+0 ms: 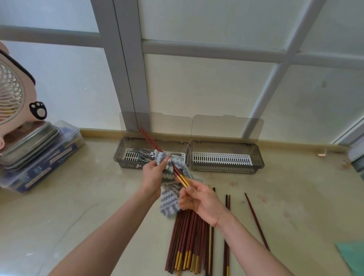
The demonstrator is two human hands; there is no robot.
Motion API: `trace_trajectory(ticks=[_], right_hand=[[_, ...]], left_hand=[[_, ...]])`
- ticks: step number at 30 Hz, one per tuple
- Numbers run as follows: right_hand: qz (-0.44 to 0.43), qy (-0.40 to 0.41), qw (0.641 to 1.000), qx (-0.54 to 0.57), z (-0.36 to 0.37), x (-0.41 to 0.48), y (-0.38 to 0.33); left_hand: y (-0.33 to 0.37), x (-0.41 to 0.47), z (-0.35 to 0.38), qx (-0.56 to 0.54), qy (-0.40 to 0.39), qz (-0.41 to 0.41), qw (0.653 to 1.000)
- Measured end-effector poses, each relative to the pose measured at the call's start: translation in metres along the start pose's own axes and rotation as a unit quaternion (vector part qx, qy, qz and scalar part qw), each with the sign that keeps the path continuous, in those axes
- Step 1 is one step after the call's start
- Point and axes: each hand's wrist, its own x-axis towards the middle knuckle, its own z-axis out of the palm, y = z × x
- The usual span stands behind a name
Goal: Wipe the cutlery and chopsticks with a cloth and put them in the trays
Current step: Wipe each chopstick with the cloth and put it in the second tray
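Frosted window panes in a grey frame rise behind a pale, marbled desk point(96, 196), where two smoky translucent plastic trays with white slotted inserts stand side by side against the sill. Steel forks point(143, 153) already lie in the left tray point(119, 152); the right tray point(225, 169) holds nothing that I can see.

Above the desk, the left hand point(152, 177) is clenched round a blue-and-white zigzag cloth point(169, 199), which is wrapped about a pair of dark red chopsticks with gold ends point(182, 179). The right hand point(204, 202) pinches those gold ends between thumb and fingertips. The pair's thin tips reach out over the left tray's back wall.

Risks from here:
- The right hand's grip is a light pinch on smooth metal; a hard pull through the cloth could slip the pair loose, dropping it onto the forks or the desk.
- The cloth's loose tail hangs down to the heap of unwiped red-brown chopsticks point(190, 237) and probably touches them, though the hand hides the contact; a sweep could scatter them or pick up their dirt.
- The tips sit near the upright lid behind the left tray and could knock it.
- Setting the wiped pair down beside the heap would mix clean with unclean
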Motion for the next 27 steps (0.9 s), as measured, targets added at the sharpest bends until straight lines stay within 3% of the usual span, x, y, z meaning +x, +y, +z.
trace_trajectory(ticks=[5,9,11,14,17,19,21,22,24,26,27], right_hand=[[-0.011,0.101,0.994,-0.040,0.002,0.007,0.007],[-0.038,0.238,0.943,-0.229,-0.008,0.006,-0.005],[-0.116,0.289,0.917,-0.249,-0.012,0.012,-0.022],[-0.139,0.264,0.917,-0.264,-0.006,0.027,-0.043],[-0.152,0.296,0.918,-0.216,-0.009,0.039,-0.073],[-0.212,0.323,0.899,-0.207,-0.021,0.049,-0.101],[-0.242,0.347,0.845,-0.328,-0.042,0.060,-0.123],[-0.222,0.351,0.796,-0.441,-0.058,0.065,-0.128],[-0.114,0.329,0.653,-0.672,-0.098,0.073,-0.128],[-0.003,0.289,0.514,-0.807,-0.133,0.079,-0.122],[0.036,0.270,0.466,-0.841,-0.143,0.081,-0.120]], left_hand=[[-0.022,-0.011,0.013,0.079,-0.047,0.017,0.996],[-0.023,-0.002,0.013,0.202,-0.043,0.081,0.975],[-0.021,0.002,0.018,0.310,-0.058,0.134,0.939],[-0.022,-0.002,0.033,0.422,-0.135,0.185,0.878],[-0.025,0.002,0.040,0.408,-0.164,0.161,0.884],[-0.026,0.009,0.035,0.377,-0.158,0.088,0.909],[-0.024,0.011,0.025,0.275,-0.158,-0.042,0.947],[-0.023,0.009,0.020,0.191,-0.169,-0.108,0.961],[-0.021,0.009,0.010,0.036,-0.186,-0.181,0.965],[-0.022,0.011,0.000,-0.014,-0.198,-0.183,0.963],[-0.022,0.011,-0.002,-0.009,-0.201,-0.176,0.964]])
